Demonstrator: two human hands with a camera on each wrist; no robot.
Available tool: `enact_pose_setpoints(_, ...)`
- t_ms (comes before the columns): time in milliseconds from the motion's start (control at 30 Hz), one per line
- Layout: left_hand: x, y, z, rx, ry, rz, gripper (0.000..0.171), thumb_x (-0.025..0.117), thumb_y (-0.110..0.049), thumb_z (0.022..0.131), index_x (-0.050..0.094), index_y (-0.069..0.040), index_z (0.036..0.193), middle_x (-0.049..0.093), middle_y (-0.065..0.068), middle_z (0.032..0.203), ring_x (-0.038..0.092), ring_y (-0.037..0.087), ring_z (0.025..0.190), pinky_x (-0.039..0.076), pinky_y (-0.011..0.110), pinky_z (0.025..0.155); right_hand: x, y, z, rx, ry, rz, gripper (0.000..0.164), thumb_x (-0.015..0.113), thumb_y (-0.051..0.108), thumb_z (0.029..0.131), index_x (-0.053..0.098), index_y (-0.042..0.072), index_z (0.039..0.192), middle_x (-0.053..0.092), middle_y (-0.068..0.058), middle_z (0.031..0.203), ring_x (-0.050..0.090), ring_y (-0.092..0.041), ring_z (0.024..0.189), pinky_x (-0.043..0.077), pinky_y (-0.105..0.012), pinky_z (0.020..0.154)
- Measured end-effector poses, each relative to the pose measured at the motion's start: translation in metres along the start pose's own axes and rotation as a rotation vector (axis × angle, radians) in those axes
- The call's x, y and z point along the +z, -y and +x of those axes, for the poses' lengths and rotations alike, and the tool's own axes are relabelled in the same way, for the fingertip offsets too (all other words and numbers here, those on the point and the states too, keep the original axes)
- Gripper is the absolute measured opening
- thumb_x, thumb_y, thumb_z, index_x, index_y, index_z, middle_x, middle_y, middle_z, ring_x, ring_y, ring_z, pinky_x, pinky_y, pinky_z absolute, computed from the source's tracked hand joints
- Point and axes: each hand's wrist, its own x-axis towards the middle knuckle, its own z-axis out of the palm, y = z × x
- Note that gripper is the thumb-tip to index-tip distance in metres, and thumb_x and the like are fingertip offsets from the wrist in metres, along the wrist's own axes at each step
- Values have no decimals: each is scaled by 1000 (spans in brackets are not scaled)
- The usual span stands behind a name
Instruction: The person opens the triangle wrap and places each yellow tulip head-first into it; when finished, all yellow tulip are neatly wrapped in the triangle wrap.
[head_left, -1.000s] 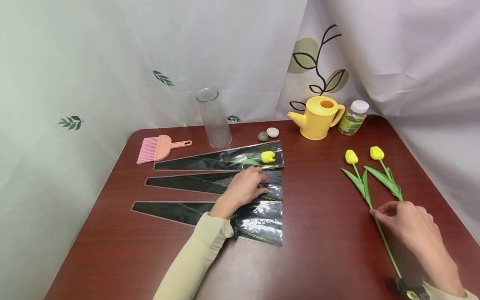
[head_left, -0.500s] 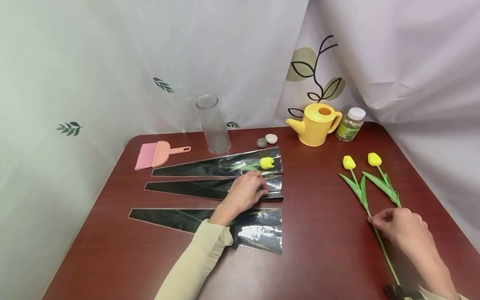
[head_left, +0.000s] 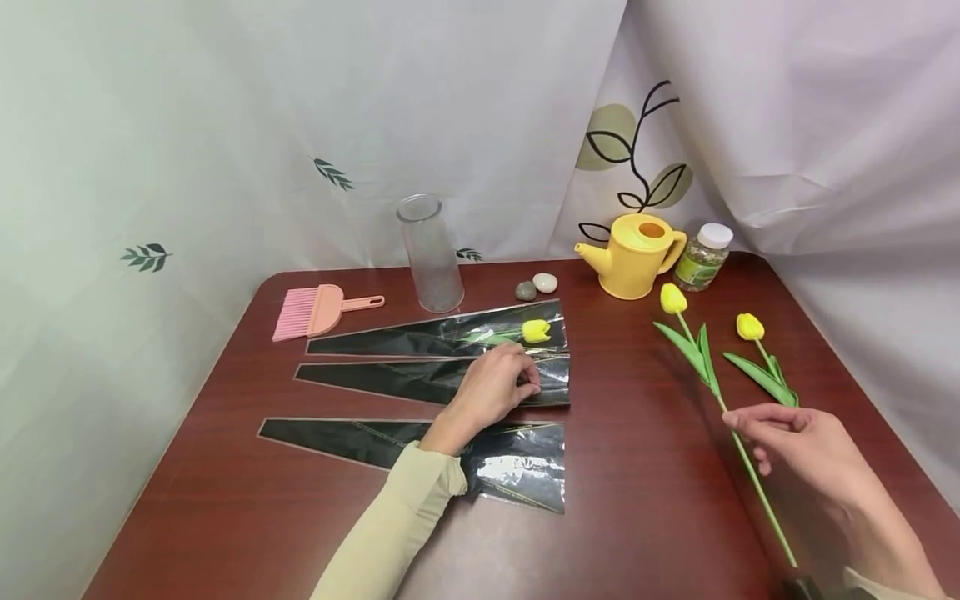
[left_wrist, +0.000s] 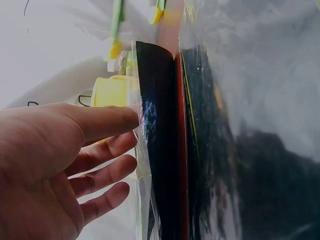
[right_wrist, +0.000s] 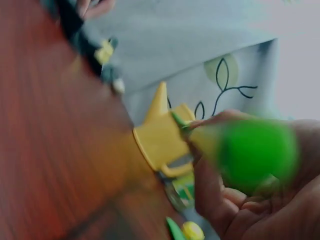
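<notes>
Pinching a smooth, slender stem between thumb and forefinger, the right hand (head_left: 810,442) holds a yellow tulip (head_left: 712,380) aslant, its egg-shaped bloom towards eleven o'clock. That tulip is at three o'clock from the left hand (head_left: 491,387), whose thumb and fingertip grip crinkly clear film at the wide mouth of the tapering, black-backed middle sleeve (head_left: 390,377); its other fingers bend loosely. At twelve from that hand lies the glossy far sleeve (head_left: 382,336), enclosing another tulip (head_left: 536,331); at eleven, a clear cylindrical vase (head_left: 435,262); at two, the yellow watering can (head_left: 630,258).
</notes>
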Motion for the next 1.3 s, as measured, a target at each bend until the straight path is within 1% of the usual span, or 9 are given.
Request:
enact_pose_setpoints(67, 0, 0, 0, 1, -6, 0, 11, 82, -25, 81, 72, -22, 80, 55, -10, 81, 55, 10, 86, 48, 26, 73, 3, 1, 5, 1, 39, 215, 20, 65, 15, 96, 73, 1, 109, 66, 1, 79, 57, -10, 60, 48, -25, 56)
enact_pose_setpoints(167, 0, 0, 0, 4, -14, -4, 10, 82, -25, 81, 72, -22, 81, 56, -9, 82, 54, 11, 88, 48, 27, 73, 9, 2, 12, -16, 69, 443, 17, 60, 6, 97, 76, 7, 104, 69, 1, 85, 64, -9, 68, 50, -22, 55)
enact_pose_setpoints(300, 0, 0, 1, 14, -27, -21, 10, 81, -25, 82, 71, -22, 82, 59, -8, 84, 55, 13, 91, 48, 27, 77, 20, 6, 22, -51, 46, 610, 20, 57, 4, 98, 76, 9, 100, 73, -6, 88, 71, -14, 77, 55, -24, 61)
enact_pose_setpoints(500, 0, 2, 1, 10, -60, -36, 13, 81, -25, 82, 69, -22, 82, 63, -8, 86, 57, 13, 93, 48, 29, 81, 39, 7, 36, -134, -47, 842, 15, 59, -2, 96, 73, 0, 100, 73, -13, 95, 72, -23, 84, 57, -31, 71)
enact_pose_setpoints(633, -1, 3, 0, -5, -70, -52, 14, 81, -25, 82, 68, -22, 83, 63, -9, 85, 56, 12, 89, 48, 29, 78, 57, 6, 47, -130, -122, 850, 11, 65, 0, 92, 73, -1, 99, 73, -15, 92, 72, -24, 82, 56, -33, 72)
enact_pose_setpoints(800, -3, 3, 1, 5, -99, -65, 13, 81, -24, 82, 68, -21, 83, 63, -9, 84, 55, 12, 86, 47, 28, 76, 89, 12, 62, -14, -162, 821, 8, 72, 4, 88, 75, 1, 94, 73, -14, 90, 73, -23, 81, 56, -34, 72)
enact_pose_setpoints(933, -4, 2, 2, 16, -106, -53, 13, 81, -24, 83, 69, -21, 84, 63, -10, 85, 54, 11, 86, 47, 27, 76, 119, 23, 70, 96, -160, 760, 6, 76, 8, 86, 75, 4, 90, 73, -11, 83, 72, -20, 73, 57, -34, 70)
enact_pose_setpoints(1100, -5, 1, 3, 15, -101, -35, 13, 81, -24, 83, 68, -22, 84, 62, -11, 85, 54, 10, 86, 46, 27, 77, 155, 38, 74, 207, -133, 656, 16, 79, 17, 84, 74, 4, 92, 72, -7, 77, 70, -15, 64, 57, -30, 65)
enact_pose_setpoints(1300, -6, 1, 4, 28, -72, -8, 14, 81, -22, 82, 67, -20, 84, 62, -10, 86, 54, 12, 88, 46, 27, 78, 177, 45, 77, 297, -74, 599, 20, 78, 20, 86, 72, 3, 94, 67, 1, 67, 55, -6, 50, 48, -20, 49)
